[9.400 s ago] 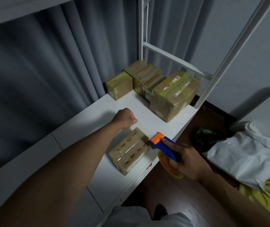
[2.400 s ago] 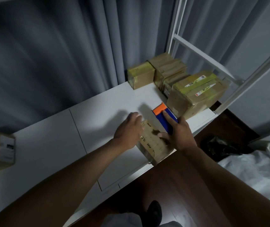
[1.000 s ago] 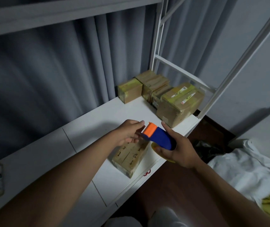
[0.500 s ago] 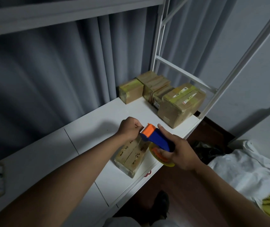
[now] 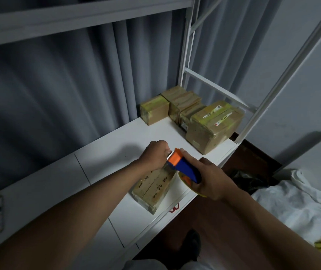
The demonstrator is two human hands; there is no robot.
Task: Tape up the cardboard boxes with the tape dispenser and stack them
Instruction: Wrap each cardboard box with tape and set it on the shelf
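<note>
1 cardboard box (image 5: 153, 187) lies before 4 stacked boxes (image 5: 192, 115); right hand (image 5: 212, 180) grips 1 tape dispenser (image 5: 183, 167), left hand (image 5: 154, 155) curled at its blade, hold unclear.

left hand (image 5: 155, 155): curled, fisted | right hand (image 5: 212, 180): gripping, arm extended

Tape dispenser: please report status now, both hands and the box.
Right hand grips tape dispenser. Left hand curled at its toothed end, above the near box. Box flat on shelf; nothing blocking.
</note>
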